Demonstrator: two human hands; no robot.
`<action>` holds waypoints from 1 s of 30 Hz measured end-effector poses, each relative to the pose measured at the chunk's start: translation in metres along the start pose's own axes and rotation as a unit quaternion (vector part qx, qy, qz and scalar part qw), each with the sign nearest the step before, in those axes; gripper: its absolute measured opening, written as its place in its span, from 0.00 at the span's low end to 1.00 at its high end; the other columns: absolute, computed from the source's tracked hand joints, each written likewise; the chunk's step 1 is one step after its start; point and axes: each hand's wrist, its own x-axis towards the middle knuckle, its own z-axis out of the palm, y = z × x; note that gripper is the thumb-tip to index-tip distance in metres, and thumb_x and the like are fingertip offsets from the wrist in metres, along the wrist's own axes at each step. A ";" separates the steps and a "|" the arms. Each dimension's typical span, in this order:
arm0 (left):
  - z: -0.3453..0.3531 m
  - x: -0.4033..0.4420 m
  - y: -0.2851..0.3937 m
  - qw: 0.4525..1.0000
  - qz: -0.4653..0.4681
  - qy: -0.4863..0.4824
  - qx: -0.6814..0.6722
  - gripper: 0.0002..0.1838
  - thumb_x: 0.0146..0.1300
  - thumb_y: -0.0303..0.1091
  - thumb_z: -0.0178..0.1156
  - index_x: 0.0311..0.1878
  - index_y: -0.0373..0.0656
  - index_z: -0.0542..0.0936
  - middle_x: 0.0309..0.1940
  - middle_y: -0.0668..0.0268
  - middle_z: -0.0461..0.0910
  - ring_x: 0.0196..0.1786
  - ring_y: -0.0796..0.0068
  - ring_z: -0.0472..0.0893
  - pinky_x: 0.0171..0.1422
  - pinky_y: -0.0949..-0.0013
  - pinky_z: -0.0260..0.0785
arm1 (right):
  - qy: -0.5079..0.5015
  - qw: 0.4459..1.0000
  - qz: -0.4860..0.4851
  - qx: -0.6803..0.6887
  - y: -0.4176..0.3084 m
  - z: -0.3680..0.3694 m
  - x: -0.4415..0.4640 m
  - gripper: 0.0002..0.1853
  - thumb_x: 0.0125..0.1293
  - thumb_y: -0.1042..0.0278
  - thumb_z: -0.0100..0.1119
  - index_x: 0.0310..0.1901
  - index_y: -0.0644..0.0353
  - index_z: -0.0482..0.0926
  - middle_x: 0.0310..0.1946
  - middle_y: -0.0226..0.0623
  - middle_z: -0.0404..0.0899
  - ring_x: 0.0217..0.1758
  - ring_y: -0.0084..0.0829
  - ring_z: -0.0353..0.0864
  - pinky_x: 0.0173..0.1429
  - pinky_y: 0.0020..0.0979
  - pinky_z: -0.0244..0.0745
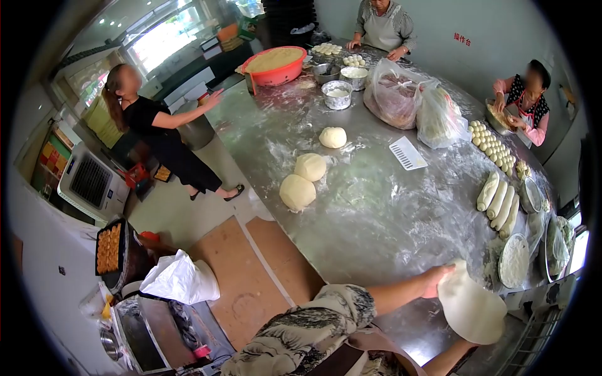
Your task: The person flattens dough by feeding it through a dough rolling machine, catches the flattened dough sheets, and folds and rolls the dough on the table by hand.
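Observation:
A thin, pale dough sheet point(471, 305) hangs over the near right edge of the metal table. My left hand point(437, 281) is closed on its upper left edge. My right hand point(463, 348) is at the sheet's lower edge; the dough covers its fingers, so their grip cannot be seen. Farther up the table lie three round dough balls: a large one point(297, 192), another point(310, 167) touching it, and a smaller one point(333, 137) apart from them. A white slotted scraper point(408, 153) lies flat to their right.
The floury metal table point(370, 219) carries dough rolls point(500, 203), small dough pieces point(491, 147), a flour plate point(515, 262), plastic bags point(394, 94) and a red basin point(274, 66). Co-workers stand at the far side point(384, 28) and right point(527, 103); another person point(147, 119) stands left.

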 end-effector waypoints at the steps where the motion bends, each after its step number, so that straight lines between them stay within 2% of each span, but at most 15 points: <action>1: -0.009 -0.009 0.012 1.000 0.011 -0.005 -0.001 0.21 0.73 0.46 0.47 0.64 0.50 0.70 0.57 0.66 0.76 0.58 0.67 0.76 0.60 0.54 0.71 | -0.028 0.999 -0.008 -0.019 0.004 0.006 -0.003 0.30 0.72 0.51 0.41 0.67 0.66 0.63 0.67 0.46 0.66 0.71 0.40 0.62 0.76 0.44 0.52; 6: -0.034 -0.095 0.081 0.995 0.097 0.003 0.020 0.23 0.72 0.44 0.47 0.66 0.46 0.68 0.59 0.61 0.75 0.58 0.64 0.77 0.61 0.53 0.72 | -0.217 0.963 -0.079 -0.137 0.033 0.044 -0.025 0.31 0.72 0.51 0.41 0.67 0.67 0.63 0.67 0.46 0.66 0.71 0.41 0.62 0.76 0.45 0.51; 7: -0.042 -0.112 0.095 0.993 0.109 0.013 0.035 0.23 0.72 0.44 0.48 0.66 0.45 0.68 0.59 0.60 0.75 0.58 0.64 0.77 0.61 0.54 0.71 | -0.262 0.959 -0.069 -0.086 0.046 0.052 -0.033 0.31 0.72 0.51 0.41 0.67 0.67 0.63 0.67 0.46 0.66 0.72 0.41 0.61 0.76 0.45 0.51; 9: -0.066 -0.139 0.115 0.990 0.126 0.053 0.037 0.24 0.71 0.43 0.50 0.65 0.41 0.68 0.59 0.59 0.76 0.58 0.62 0.78 0.62 0.54 0.71 | -0.325 0.920 0.068 0.208 0.094 0.056 -0.050 0.31 0.66 0.56 0.46 0.66 0.69 0.65 0.68 0.47 0.65 0.73 0.43 0.59 0.77 0.47 0.47; 11: -0.111 -0.152 0.129 0.985 0.126 0.106 0.047 0.23 0.70 0.41 0.51 0.65 0.42 0.68 0.57 0.58 0.77 0.57 0.63 0.78 0.62 0.54 0.71 | -0.350 0.780 0.201 0.479 0.146 0.058 -0.068 0.32 0.59 0.62 0.51 0.64 0.70 0.67 0.68 0.48 0.64 0.74 0.45 0.57 0.79 0.49 0.43; 14: -0.161 -0.164 0.132 0.902 0.171 0.327 0.226 0.23 0.69 0.42 0.53 0.63 0.43 0.71 0.53 0.59 0.78 0.51 0.67 0.79 0.57 0.55 0.72 | -0.356 0.772 0.247 0.465 0.143 0.069 -0.095 0.35 0.54 0.62 0.52 0.64 0.70 0.66 0.68 0.49 0.64 0.74 0.47 0.56 0.78 0.49 0.43; 16: -0.155 -0.178 0.137 0.834 0.159 0.394 0.352 0.22 0.67 0.42 0.55 0.60 0.42 0.73 0.48 0.60 0.80 0.47 0.69 0.79 0.53 0.58 0.72 | -0.397 0.768 0.235 0.444 0.127 0.069 -0.094 0.35 0.56 0.59 0.52 0.64 0.70 0.67 0.69 0.51 0.63 0.74 0.48 0.56 0.78 0.51 0.43; 17: -0.153 -0.180 0.136 0.796 0.146 0.418 0.412 0.21 0.66 0.43 0.57 0.58 0.42 0.75 0.46 0.61 0.80 0.45 0.70 0.79 0.51 0.59 0.72 | -0.414 0.769 0.226 0.431 0.117 0.068 -0.092 0.35 0.57 0.57 0.52 0.64 0.70 0.67 0.69 0.52 0.62 0.74 0.49 0.56 0.78 0.51 0.43; 19: -0.211 -0.157 0.128 0.669 0.267 0.422 0.551 0.19 0.60 0.43 0.61 0.49 0.40 0.79 0.36 0.63 0.82 0.41 0.70 0.78 0.46 0.62 0.72 | -0.347 0.817 0.226 0.401 0.107 0.067 -0.095 0.32 0.66 0.55 0.46 0.65 0.69 0.65 0.68 0.53 0.64 0.73 0.50 0.59 0.78 0.51 0.47; 21: -0.182 -0.166 0.128 0.567 0.253 0.461 0.634 0.15 0.55 0.42 0.63 0.40 0.40 0.79 0.36 0.53 0.82 0.41 0.56 0.81 0.45 0.56 0.72 | -0.185 0.867 0.319 0.336 0.098 0.076 -0.100 0.26 0.71 0.59 0.40 0.63 0.69 0.67 0.63 0.50 0.70 0.68 0.46 0.67 0.73 0.49 0.59; 23: -0.180 -0.166 0.127 0.492 0.299 0.448 0.684 0.13 0.56 0.42 0.62 0.32 0.40 0.78 0.29 0.50 0.80 0.35 0.48 0.80 0.39 0.53 0.72 | -0.141 0.884 0.375 0.242 0.122 0.076 -0.088 0.21 0.71 0.62 0.44 0.58 0.67 0.72 0.55 0.44 0.77 0.58 0.40 0.76 0.64 0.43 0.70; 24: -0.173 -0.167 0.128 0.495 0.311 0.434 0.685 0.13 0.60 0.41 0.58 0.31 0.39 0.77 0.28 0.49 0.79 0.35 0.43 0.78 0.40 0.49 0.70 | -0.178 0.912 0.316 0.190 0.132 0.077 -0.085 0.18 0.70 0.67 0.49 0.57 0.67 0.72 0.51 0.42 0.78 0.54 0.38 0.77 0.60 0.40 0.73; 26: -0.172 -0.165 0.130 0.493 0.301 0.437 0.690 0.14 0.60 0.40 0.61 0.27 0.39 0.75 0.21 0.52 0.76 0.26 0.49 0.75 0.33 0.55 0.67 | -0.109 0.951 0.256 0.135 0.090 0.107 -0.100 0.15 0.68 0.72 0.53 0.55 0.67 0.73 0.50 0.41 0.78 0.52 0.37 0.78 0.58 0.37 0.74; 28: -0.167 -0.164 0.130 0.510 0.296 0.442 0.676 0.14 0.60 0.39 0.62 0.28 0.37 0.75 0.18 0.56 0.72 0.22 0.60 0.67 0.31 0.60 0.64 | -0.101 0.965 0.212 0.115 0.047 0.135 -0.115 0.18 0.68 0.74 0.51 0.59 0.66 0.71 0.52 0.39 0.78 0.54 0.33 0.77 0.60 0.34 0.72; 30: -0.158 -0.160 0.128 0.589 0.334 0.435 0.594 0.12 0.61 0.37 0.63 0.34 0.36 0.79 0.20 0.65 0.75 0.23 0.75 0.70 0.32 0.67 0.66 | -0.137 0.983 0.120 0.013 0.036 0.159 -0.130 0.23 0.69 0.75 0.51 0.65 0.65 0.68 0.54 0.37 0.77 0.55 0.30 0.77 0.60 0.31 0.71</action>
